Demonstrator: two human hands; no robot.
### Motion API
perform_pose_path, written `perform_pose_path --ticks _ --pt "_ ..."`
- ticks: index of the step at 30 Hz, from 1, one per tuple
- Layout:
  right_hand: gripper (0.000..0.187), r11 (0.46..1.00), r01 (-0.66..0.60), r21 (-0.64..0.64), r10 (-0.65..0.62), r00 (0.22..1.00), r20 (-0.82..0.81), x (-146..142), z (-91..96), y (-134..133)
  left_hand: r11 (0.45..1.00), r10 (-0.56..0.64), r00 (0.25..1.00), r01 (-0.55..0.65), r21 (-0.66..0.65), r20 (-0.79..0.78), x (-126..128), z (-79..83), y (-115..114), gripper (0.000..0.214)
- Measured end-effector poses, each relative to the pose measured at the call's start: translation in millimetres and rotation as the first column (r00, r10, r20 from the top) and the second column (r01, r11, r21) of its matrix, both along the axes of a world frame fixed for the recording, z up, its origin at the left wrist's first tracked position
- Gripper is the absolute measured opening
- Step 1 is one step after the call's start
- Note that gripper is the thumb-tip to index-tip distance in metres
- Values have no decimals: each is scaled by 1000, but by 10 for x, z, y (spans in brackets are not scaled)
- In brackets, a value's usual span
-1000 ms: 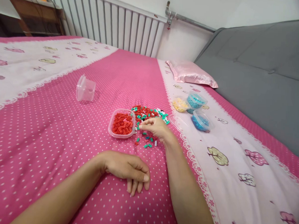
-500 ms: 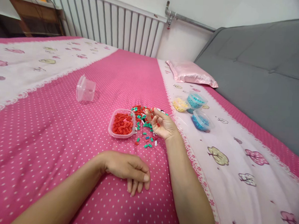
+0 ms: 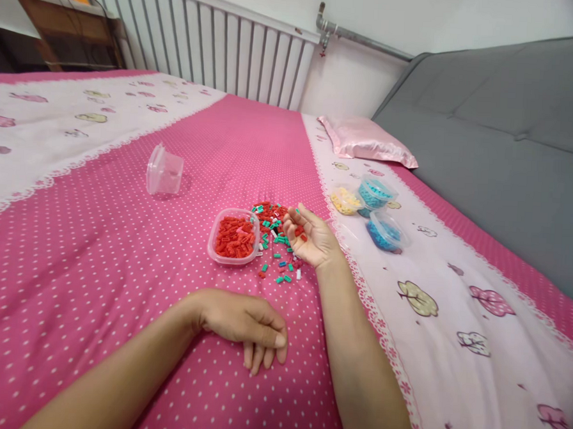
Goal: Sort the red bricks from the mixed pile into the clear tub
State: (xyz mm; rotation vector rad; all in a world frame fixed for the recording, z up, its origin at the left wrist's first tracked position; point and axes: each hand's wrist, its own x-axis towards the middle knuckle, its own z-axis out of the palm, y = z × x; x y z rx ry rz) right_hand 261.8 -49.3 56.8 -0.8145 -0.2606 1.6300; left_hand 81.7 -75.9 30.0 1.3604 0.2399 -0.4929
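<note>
My right hand (image 3: 313, 239) is turned palm up over the right side of a scattered pile of small plastic bricks (image 3: 270, 223), red, green, white and black. A few red bricks (image 3: 301, 232) lie in its palm, with the fingers curled around them and the thumb near the fingertips. Left of the pile stands a clear square tub (image 3: 211, 249) filled with red bricks (image 3: 235, 237). My left hand (image 3: 245, 324) rests on the bedspread in front of the tub, relaxed, its fingers loosely apart and nothing visible in them.
An empty clear container (image 3: 166, 172) lies on its side at the left. On the right stand tubs of yellow pieces (image 3: 345, 201), teal pieces (image 3: 375, 192) and blue pieces (image 3: 384, 234). Behind them are a pink pillow (image 3: 367, 140) and a grey headboard (image 3: 502, 136).
My right hand has shifted slightly right, and its fingers have curled in more. More red shows in its palm. The left hand and the tubs have stayed put.
</note>
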Motion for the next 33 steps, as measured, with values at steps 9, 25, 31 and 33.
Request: perform_pose_path --ticks 9,25,31,33 --pt "18 936 -351 6 202 552 809 -107 -122 -101 1000 -5 1000 5 3 -1 5 6 -3 43" --pt "21 726 -636 -262 211 -158 965 -227 -113 -118 1000 -4 1000 4 0 7 3 0 -3 44" --pt "12 866 -499 -33 223 326 918 -162 -107 -133 1000 -8 1000 8 -7 24 2 -20 -3 41" --pt "14 901 -433 18 220 492 842 -152 -94 -140 1000 -6 1000 6 -7 21 0 -24 -1 41"
